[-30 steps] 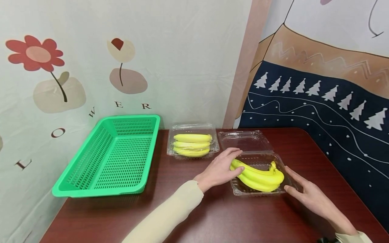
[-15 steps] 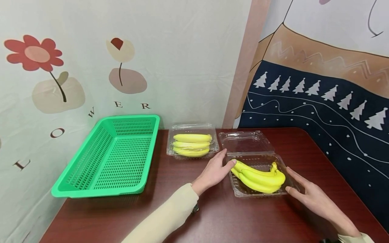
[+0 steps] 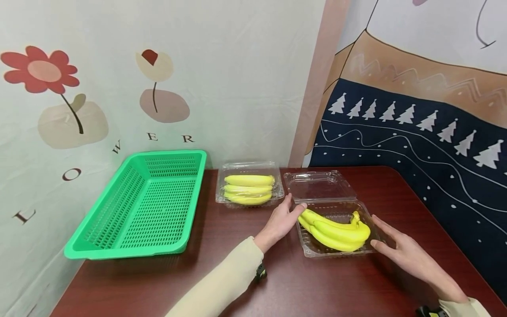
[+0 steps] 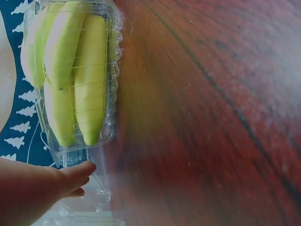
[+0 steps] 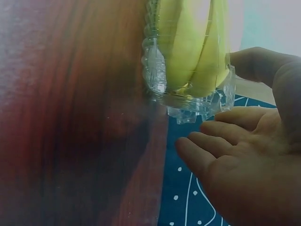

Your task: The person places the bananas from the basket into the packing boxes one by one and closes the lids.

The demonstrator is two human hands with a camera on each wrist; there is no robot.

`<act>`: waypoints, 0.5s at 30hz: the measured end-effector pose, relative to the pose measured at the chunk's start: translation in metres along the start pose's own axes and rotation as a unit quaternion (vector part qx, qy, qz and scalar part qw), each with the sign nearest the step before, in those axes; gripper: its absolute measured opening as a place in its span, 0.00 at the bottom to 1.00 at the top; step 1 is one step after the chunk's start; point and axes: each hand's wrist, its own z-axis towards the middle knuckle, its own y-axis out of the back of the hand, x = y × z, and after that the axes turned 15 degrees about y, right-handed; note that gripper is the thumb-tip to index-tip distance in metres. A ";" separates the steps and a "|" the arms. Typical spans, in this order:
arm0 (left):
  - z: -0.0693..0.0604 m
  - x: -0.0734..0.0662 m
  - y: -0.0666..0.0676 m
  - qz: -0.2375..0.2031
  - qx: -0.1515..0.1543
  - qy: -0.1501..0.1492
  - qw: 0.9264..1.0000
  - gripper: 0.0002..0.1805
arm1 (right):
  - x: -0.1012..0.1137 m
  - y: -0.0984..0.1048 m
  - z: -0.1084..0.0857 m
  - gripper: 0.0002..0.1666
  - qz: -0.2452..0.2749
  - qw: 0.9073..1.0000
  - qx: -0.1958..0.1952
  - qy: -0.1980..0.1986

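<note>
A bunch of yellow bananas (image 3: 336, 231) lies in a clear plastic clamshell container (image 3: 310, 252) at the right of the table, its lid (image 3: 320, 186) folded back behind it. At the container's left side is my left hand (image 3: 277, 222), fingers extended and thumb near the rim by the banana tips. My right hand (image 3: 405, 251) lies along the opposite side, thumb at the rim. In the right wrist view, the fingers of the right hand (image 5: 244, 150) are loosely straight beside the container's end. Through the clear wall, the left wrist view shows the bananas (image 4: 89, 80).
Left of the open container stands a second clear container (image 3: 253, 167), closed, with bananas (image 3: 249, 180) inside. A green perforated basket (image 3: 190, 220) sits at the table's left. Printed fabric (image 3: 237, 88) hangs along the back; the dark red tabletop (image 3: 317, 286) extends in front.
My left hand has drawn back leftward from over the bananas' tips to the container's left edge. The right hand stays at the right side, and the bananas lie nearly as before.
</note>
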 end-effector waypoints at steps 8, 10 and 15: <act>0.005 0.004 -0.002 -0.053 0.007 -0.001 0.999 0.47 | 0.001 0.019 0.024 0.40 0.048 0.999 -0.002 -0.003; 0.005 0.004 -0.002 -0.059 0.008 -0.004 0.998 0.47 | 0.000 0.023 0.031 0.40 0.072 0.997 -0.003 -0.010; 0.007 0.005 -0.004 -0.068 0.007 -0.012 0.998 0.47 | -0.005 0.029 0.050 0.44 0.139 0.990 -0.006 -0.029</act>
